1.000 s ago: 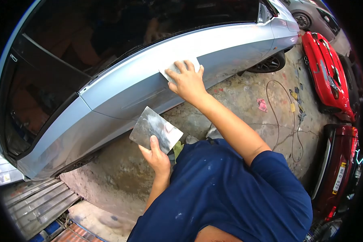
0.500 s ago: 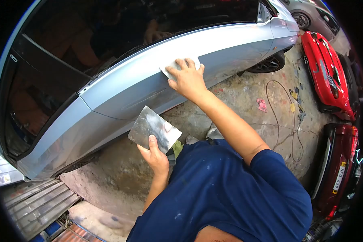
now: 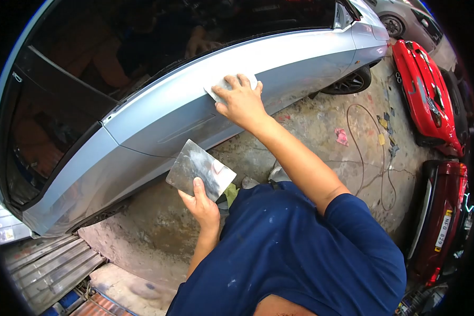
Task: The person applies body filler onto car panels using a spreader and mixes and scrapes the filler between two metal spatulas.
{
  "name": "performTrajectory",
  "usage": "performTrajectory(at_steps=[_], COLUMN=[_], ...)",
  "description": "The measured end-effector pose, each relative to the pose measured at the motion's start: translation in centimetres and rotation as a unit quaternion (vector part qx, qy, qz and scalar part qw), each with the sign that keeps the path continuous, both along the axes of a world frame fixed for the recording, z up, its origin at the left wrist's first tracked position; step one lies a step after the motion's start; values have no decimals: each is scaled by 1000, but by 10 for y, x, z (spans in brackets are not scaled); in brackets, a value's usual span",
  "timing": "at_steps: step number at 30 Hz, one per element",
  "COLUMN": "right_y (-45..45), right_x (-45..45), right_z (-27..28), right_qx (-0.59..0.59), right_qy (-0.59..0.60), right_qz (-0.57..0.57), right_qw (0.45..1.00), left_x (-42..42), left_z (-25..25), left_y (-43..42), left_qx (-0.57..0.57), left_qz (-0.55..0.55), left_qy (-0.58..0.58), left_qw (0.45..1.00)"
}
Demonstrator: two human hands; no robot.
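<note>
My left hand [image 3: 201,204] grips the lower edge of a smeared, shiny rectangular plate [image 3: 199,167], thumb on top of it, in front of the car's side. My right hand [image 3: 240,102] presses a whitish flat pad or sheet [image 3: 216,92] against the door of the silver-blue car [image 3: 163,113], its fingers spread over it. Part of the pad is hidden under the fingers. A faint scuffed line runs along the door panel left of my right hand.
A hose [image 3: 361,142] and a pink cloth [image 3: 342,137] lie on the concrete floor. At the right are a red bumper [image 3: 421,89] and a dark red car part with a number plate [image 3: 443,231]. Corrugated sheets [image 3: 52,268] lie at lower left.
My right hand and the pad have shifted slightly left on the door. My left hand with the plate has also moved slightly left.
</note>
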State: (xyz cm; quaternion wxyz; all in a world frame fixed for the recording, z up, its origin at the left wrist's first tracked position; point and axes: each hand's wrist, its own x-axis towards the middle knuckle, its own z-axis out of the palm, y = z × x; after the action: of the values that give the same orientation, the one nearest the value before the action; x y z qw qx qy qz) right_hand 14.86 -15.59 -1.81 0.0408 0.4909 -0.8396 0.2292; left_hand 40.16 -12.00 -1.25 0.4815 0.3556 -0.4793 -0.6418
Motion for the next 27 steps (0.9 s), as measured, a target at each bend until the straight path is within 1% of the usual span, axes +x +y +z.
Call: performTrajectory(at_steps=[6,9,10,11,12,13,14,15,16,18,20,21,22,23,24,25,26,27], right_y=[27,72,90,108,128,151,176,199,215,239,267,291,300,313,325,323,322,320], right_x=[14,21,21,18,18,17,18,23,33,48,23,7,10,7,7,15,19,24], right_z=[-15,-3,-9,-19,-24,-26,-27,-27,-25,-10,-4,-5,-7,-17,-21,11,31,46], right_qx=[42,16,-42,-104,-166,-192,-214,-231,-296,-413,-468,-496,-474,-446,-409,-282,-268,-247], right_qy=[6,-54,-173,-287,-391,-555,-698,-815,-859,-871,-829,-805,-766,-711,-644,-528,-438,-338], right_qz=[24,31,57,79,99,87,73,56,34,48,55,63,-3,-69,-135,-160,-75,11], right_qw=[999,998,982,949,900,805,679,528,416,262,300,319,435,539,632,785,855,908], left_x=[-1,-8,-8,-9,-7,-6,-7,-7,-4,-3,-36,-58,-63,-74,-88,-103,-118,-132], left_z=[3,12,13,13,13,8,4,1,-1,0,-7,-13,-15,-15,-10,-12,-9,-6], left_y=[-1,2,3,2,-1,-3,-7,-10,-12,-15,-4,14,18,28,40,55,72,87], left_qx=[15,66,81,96,111,118,131,145,160,179,187,165,176,193,209,240,261,272], left_qz=[-7,4,2,-3,-8,-21,-41,-59,-76,-116,-152,-185,-207,-232,-258,-271,-285,-300], left_qy=[-10,5,13,23,35,29,33,36,38,38,29,17,19,9,-3,16,22,34], left_qw=[1000,998,997,995,993,992,990,987,983,976,970,969,962,953,943,932,922,913])
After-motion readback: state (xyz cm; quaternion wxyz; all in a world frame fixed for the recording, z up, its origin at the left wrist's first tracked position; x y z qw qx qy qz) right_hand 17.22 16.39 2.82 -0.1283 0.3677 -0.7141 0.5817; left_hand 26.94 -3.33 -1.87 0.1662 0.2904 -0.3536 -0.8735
